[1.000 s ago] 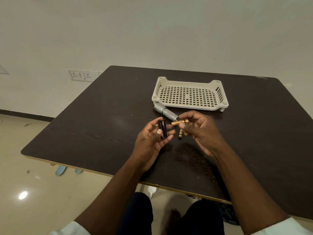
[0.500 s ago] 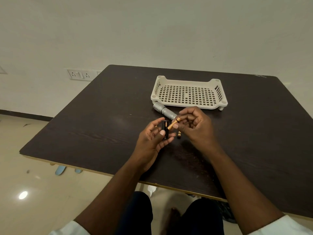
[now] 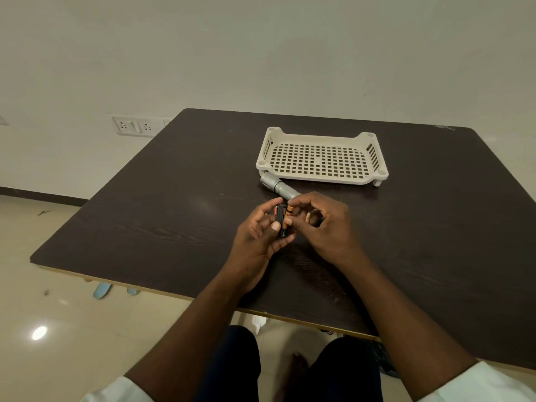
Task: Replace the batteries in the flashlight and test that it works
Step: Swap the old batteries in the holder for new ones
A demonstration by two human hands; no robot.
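Flashlight (image 3: pixel 279 188) body lies on the counter (image 3: pixel 162 204) just beyond both hands. Left hand (image 3: pixel 261 236) grips the battery holder (image 3: pixel 280 221); right hand (image 3: pixel 322 227), which held its battery (image 3: pixel 289 214) apart a second ago, now pinches it against the holder: loading is probably underway.

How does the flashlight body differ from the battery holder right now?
The flashlight body is grey metal; the battery holder is black.
The flashlight body lies on the table untouched, just in front of the tray; the battery holder is held above the table in the left hand.
The right hand presses a battery into the holder, not the body.
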